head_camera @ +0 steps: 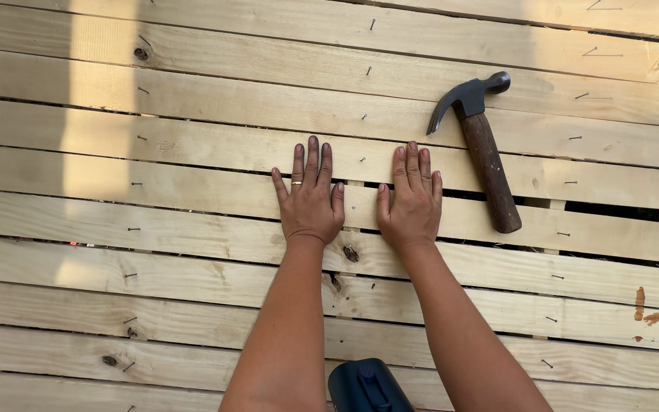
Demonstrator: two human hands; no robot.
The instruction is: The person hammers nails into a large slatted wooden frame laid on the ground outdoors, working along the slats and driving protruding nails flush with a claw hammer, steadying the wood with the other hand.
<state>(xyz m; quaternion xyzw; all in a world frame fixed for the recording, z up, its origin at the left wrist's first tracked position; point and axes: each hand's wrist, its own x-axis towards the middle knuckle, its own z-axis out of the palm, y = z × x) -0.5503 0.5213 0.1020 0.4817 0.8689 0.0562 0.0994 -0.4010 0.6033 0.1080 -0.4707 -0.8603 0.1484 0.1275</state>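
Both hands lie flat, palms down, side by side on the slats (pixel 192 206), fingers stretched out and holding nothing. The hammer (pixel 479 145) lies on the boards to the right of the right hand (pixel 412 204), near it but not touching. Its handle runs nearly parallel to the fingers, its head at the far end. The left hand (pixel 310 200) is farther from it.

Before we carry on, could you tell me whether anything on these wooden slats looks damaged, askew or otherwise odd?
Yes: many nails stand bent over or lie flat on the pale slats instead of being driven flush, and reddish smears mark the lower right boards. Both hands, left and right, lie flat; the hammer rests untouched.
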